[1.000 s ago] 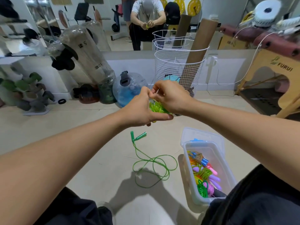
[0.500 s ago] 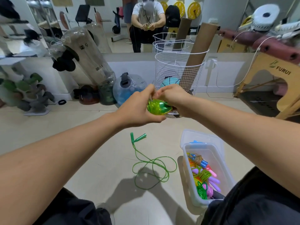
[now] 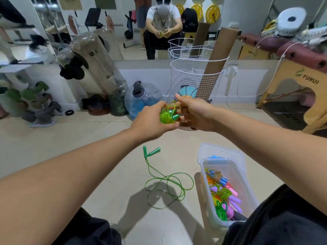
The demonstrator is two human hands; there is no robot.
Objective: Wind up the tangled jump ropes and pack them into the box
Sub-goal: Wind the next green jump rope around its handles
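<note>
- Both hands have moved a little down and to the right, and green loops now stick up from the bundle.
- Middle of the frame: left hand (image 3: pixel 152 119) grips the wound green rope (image 3: pixel 168 116); right hand (image 3: pixel 192 114) pinches its loops.
- Lower middle: loose green rope (image 3: pixel 166 183) on the floor.
- Lower right: clear box (image 3: pixel 247 190) holds wound ropes.
</note>
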